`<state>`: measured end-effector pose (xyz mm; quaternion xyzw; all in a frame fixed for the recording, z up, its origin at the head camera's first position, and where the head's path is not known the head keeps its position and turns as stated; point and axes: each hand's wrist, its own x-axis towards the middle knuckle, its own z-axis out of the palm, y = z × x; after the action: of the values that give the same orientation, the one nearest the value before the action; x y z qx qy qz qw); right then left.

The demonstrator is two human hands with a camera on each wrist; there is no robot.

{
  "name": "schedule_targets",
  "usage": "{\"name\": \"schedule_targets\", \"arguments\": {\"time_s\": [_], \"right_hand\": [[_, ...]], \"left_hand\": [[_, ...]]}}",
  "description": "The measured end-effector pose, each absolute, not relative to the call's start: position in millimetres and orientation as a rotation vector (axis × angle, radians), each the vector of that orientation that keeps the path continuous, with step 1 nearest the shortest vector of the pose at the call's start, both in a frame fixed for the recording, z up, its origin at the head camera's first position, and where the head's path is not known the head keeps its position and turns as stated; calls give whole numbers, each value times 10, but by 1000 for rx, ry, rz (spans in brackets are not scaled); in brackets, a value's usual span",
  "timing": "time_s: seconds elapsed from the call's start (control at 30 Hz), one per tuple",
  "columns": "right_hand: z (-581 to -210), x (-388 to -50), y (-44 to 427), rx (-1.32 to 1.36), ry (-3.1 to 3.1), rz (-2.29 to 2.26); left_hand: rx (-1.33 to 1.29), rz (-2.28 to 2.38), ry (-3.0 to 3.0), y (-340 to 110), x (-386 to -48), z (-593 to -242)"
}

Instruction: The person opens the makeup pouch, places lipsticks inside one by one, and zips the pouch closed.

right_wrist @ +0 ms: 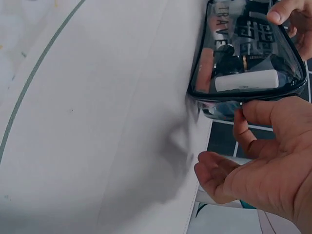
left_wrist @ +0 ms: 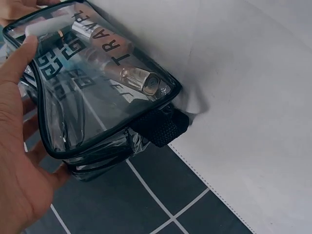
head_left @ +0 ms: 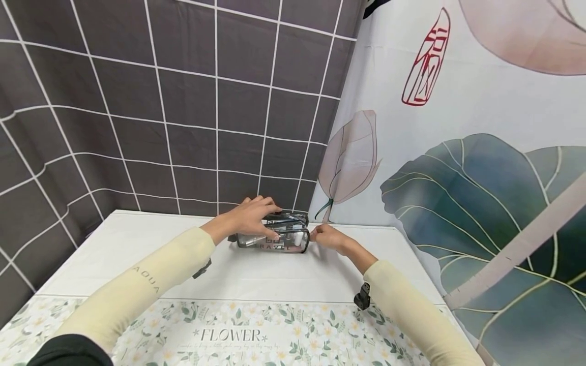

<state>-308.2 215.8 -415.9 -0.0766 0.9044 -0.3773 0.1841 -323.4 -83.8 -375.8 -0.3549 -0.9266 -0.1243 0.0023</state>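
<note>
A clear plastic toiletry bag (head_left: 274,241) with black piping and the print TRAVEL lies near the back edge of the white table. My left hand (head_left: 254,217) grips it from above, its thumb on the printed face and its fingers behind. At the bag's right end, my right hand (head_left: 331,238) pinches the edge between thumb and forefinger; any zip pull there is hidden. Through the plastic show a white tube (right_wrist: 246,80) and a bottle with a shiny cap (left_wrist: 139,80). A black strap loop (left_wrist: 161,126) sticks out of the left end.
The white table surface (head_left: 270,277) lies in front of the bag, with a floral mat (head_left: 229,317) nearest me. A dark gridded cloth (head_left: 183,101) hangs behind, and a leaf-patterned curtain (head_left: 389,117) is at the right.
</note>
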Motion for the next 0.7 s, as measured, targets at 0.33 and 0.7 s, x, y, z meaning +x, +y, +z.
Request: {"name": "schedule_targets", "arguments": {"time_s": [0.33,0.7], "right_hand": [[-3997,-3071,2140,-272,2560,-1063],[-3790,-3110,2175,-332,2592,-1055]], "left_hand": [[-1143,-369,-2906,-848,-3184,-3738],[-1092,-329,-2963,-806,-3166,-3743]]}}
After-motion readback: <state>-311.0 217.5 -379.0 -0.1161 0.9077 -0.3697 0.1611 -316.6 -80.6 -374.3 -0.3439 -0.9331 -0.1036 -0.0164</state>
